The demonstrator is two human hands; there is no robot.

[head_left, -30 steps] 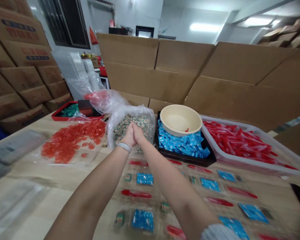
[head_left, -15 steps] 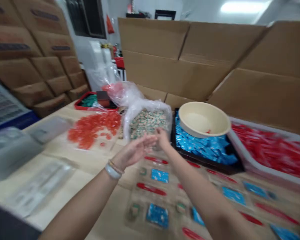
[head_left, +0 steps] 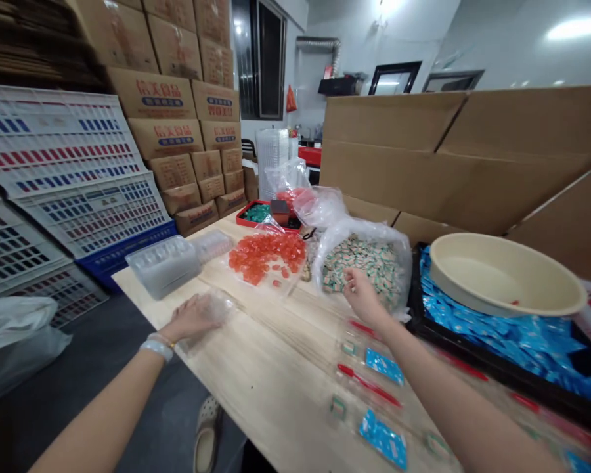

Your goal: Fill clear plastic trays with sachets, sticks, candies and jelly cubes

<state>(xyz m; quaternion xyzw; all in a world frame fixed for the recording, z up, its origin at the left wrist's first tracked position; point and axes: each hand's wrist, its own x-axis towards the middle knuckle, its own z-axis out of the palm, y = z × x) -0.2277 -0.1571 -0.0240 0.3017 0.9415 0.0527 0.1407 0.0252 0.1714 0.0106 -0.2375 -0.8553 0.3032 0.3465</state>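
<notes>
At the table's left edge, my left hand [head_left: 193,318] is closed around a clear plastic tray [head_left: 217,306], blurred by motion. My right hand [head_left: 362,293] is raised in front of an open clear bag [head_left: 404,253] full of small green-and-beige wrapped pieces [head_left: 362,255]. Its fingers are curled together, and what they hold, if anything, is hidden. Below my right forearm, clear trays lie in rows, with a red pen-like stick [head_left: 367,385], a blue packet [head_left: 383,439] and a small green-and-beige piece [head_left: 338,407] in the nearest.
Orange-red pieces [head_left: 263,255] lie on a plastic sheet behind my left hand. Stacked clear trays [head_left: 165,266] stand at the left edge. A cream basin [head_left: 502,272] rests on blue packets in a black crate [head_left: 416,315]. Cardboard [head_left: 384,157] walls the back.
The view has swung left. My left hand has moved away from my right hand to the table's left edge and taken hold of a clear tray. My right hand remains by the bag.
</notes>
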